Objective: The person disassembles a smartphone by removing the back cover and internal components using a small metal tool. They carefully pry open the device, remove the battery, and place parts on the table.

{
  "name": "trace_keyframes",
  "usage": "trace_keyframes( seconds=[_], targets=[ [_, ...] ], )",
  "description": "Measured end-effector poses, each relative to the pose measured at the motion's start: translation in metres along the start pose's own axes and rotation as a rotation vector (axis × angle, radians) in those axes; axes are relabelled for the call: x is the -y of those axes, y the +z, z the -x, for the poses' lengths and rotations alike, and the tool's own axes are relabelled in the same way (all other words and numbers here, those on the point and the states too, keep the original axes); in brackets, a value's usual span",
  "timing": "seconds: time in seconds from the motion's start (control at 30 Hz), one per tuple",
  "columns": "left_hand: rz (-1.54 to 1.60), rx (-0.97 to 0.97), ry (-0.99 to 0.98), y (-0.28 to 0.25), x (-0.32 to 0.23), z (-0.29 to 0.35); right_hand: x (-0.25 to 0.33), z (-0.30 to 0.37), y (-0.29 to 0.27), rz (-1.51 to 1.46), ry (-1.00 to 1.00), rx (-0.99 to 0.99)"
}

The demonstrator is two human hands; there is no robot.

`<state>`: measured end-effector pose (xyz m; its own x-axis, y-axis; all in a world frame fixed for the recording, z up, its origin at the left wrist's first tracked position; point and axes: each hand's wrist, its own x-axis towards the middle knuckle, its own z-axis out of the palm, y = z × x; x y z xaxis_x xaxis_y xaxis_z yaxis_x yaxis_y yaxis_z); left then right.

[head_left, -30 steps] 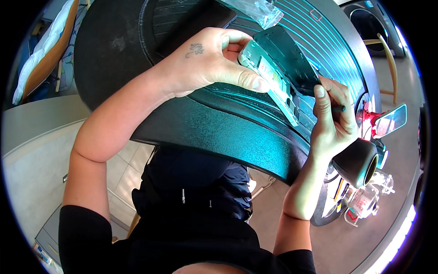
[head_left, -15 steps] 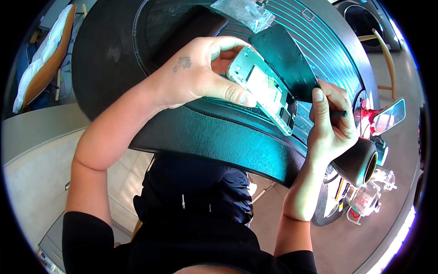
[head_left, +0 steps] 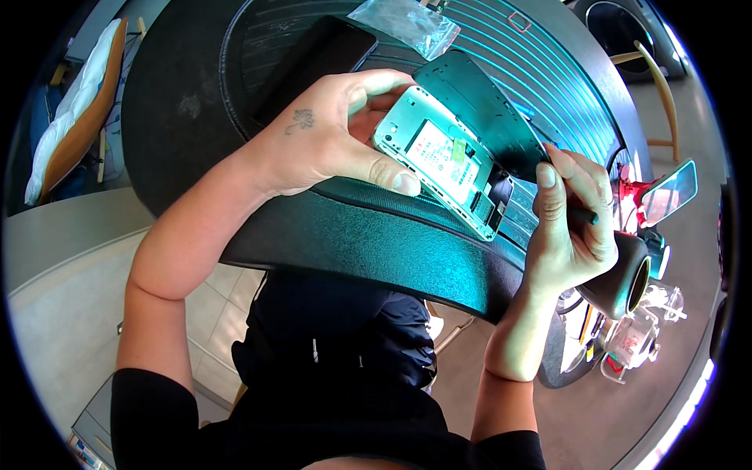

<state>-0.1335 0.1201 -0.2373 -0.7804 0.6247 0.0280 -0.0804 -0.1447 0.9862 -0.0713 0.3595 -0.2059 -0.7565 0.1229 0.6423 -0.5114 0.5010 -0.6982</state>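
My left hand [head_left: 333, 145] is closed on the frame of an opened smartphone [head_left: 407, 133], its thumb along the near edge and its fingers behind. A white battery [head_left: 442, 157] and dark parts at the lower right end show inside the phone. My right hand [head_left: 568, 227] pinches the lower right corner of a thin dark back cover [head_left: 478, 106] between thumb and fingers. The cover stands tilted along the phone's far side; whether they touch at the lower right end I cannot tell. A short dark rod [head_left: 581, 215] sticks out from under my right fingers.
Another dark phone [head_left: 325, 63] and a clear plastic bag [head_left: 407, 27] lie farther back on the round black table [head_left: 176, 110]. At the right are a dark rounded vessel [head_left: 615, 274], a phone on a red stand [head_left: 670, 196] and a glass teapot [head_left: 630, 341].
The phone and cover have shifted slightly left and down in view. The phone has turned to show more of its inside, and the gap to the cover looks wider. Both hands keep their holds.
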Motion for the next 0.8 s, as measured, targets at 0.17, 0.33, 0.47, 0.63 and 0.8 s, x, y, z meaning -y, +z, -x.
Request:
trace_keyframes(
  seconds=[0.17,0.33,0.47,0.63,0.8],
  targets=[
    [0.046,-0.004,0.012,0.0030,-0.0017,0.0000,0.0014,-0.0010,0.0000,0.019,-0.021,0.016],
    [0.025,-0.018,-0.056,0.0036,-0.0076,-0.0002,0.0003,-0.0037,-0.0011,0.072,-0.110,0.041],
    [0.052,-0.031,-0.067,0.0047,-0.0086,0.0012,0.0018,-0.0042,-0.0012,0.092,-0.129,0.049],
    [0.063,-0.041,-0.077,0.0038,-0.0096,0.0019,0.0031,-0.0035,-0.0032,0.092,-0.096,0.059],
    [0.107,-0.052,-0.076,0.0033,-0.0068,0.0005,0.0053,-0.0056,-0.0053,0.118,-0.137,0.103]
  ],
)
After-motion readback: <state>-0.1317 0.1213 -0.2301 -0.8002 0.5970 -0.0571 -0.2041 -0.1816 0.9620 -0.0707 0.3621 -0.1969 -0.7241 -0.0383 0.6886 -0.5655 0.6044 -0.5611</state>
